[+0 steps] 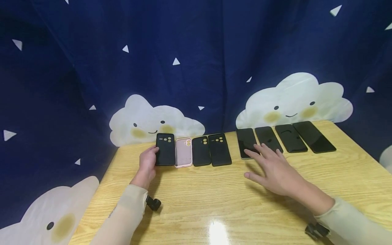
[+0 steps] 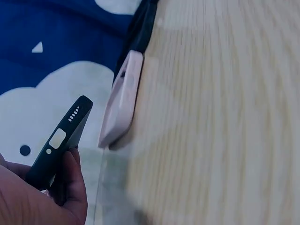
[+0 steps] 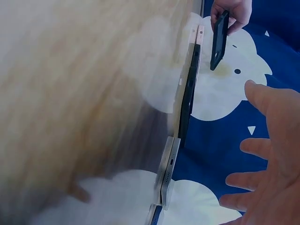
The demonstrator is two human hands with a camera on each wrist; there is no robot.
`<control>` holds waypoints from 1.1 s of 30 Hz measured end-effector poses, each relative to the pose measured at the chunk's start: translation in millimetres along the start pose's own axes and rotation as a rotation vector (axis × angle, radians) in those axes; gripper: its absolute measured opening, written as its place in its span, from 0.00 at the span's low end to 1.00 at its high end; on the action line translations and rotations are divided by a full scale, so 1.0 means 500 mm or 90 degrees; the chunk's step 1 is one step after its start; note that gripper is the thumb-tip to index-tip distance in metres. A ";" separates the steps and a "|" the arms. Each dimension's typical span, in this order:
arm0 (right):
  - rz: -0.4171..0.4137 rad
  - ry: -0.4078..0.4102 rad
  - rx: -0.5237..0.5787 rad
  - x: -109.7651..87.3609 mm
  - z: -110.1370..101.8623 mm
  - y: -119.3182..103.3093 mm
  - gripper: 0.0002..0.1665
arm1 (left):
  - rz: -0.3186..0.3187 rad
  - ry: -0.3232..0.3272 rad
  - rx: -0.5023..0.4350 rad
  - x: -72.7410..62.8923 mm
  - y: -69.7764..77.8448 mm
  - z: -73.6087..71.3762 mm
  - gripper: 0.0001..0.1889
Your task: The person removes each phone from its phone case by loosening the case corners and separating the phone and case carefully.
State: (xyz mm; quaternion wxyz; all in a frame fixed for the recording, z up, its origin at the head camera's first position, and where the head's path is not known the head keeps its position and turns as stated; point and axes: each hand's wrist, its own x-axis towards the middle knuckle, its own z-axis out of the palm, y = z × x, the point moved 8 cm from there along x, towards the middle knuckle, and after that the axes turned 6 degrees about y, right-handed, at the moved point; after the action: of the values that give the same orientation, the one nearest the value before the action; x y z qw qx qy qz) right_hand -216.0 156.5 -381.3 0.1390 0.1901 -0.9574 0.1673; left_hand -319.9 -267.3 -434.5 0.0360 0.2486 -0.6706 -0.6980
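Note:
My left hand (image 1: 148,162) grips a black phone case (image 1: 165,149) by its left edge. In the left wrist view that case (image 2: 61,140) is held up off the table, its bottom cutouts facing the camera. Just right of it lies a pink phone case (image 1: 183,153), then two more black phone cases, one (image 1: 201,152) beside the other (image 1: 219,149). My right hand (image 1: 274,170) hovers with spread fingers over the near end of the leftmost phone (image 1: 246,139). In the right wrist view this hand (image 3: 276,154) holds nothing.
To the right along the back edge lie more dark phones, one (image 1: 268,137) partly behind my fingers, another (image 1: 291,137), and a larger one (image 1: 313,136). The wooden table (image 1: 190,204) ends against a blue curtain (image 1: 196,30) with cloud prints.

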 end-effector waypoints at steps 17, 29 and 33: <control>-0.008 0.011 0.006 -0.017 0.000 -0.011 0.46 | 0.047 0.013 0.124 0.032 -0.004 -0.014 0.25; -0.011 0.014 0.012 -0.018 0.001 -0.011 0.47 | 0.052 0.008 0.140 0.042 -0.013 -0.006 0.24; -0.013 0.016 0.012 -0.018 0.001 -0.011 0.47 | 0.056 0.011 0.154 0.043 -0.013 -0.007 0.24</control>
State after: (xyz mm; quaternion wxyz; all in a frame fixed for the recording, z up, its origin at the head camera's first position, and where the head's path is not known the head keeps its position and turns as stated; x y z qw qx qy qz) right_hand -205.8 154.2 -383.0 0.1509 0.1991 -0.9519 0.1776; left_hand -335.6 -278.0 -447.2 0.0419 0.2274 -0.7596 -0.6079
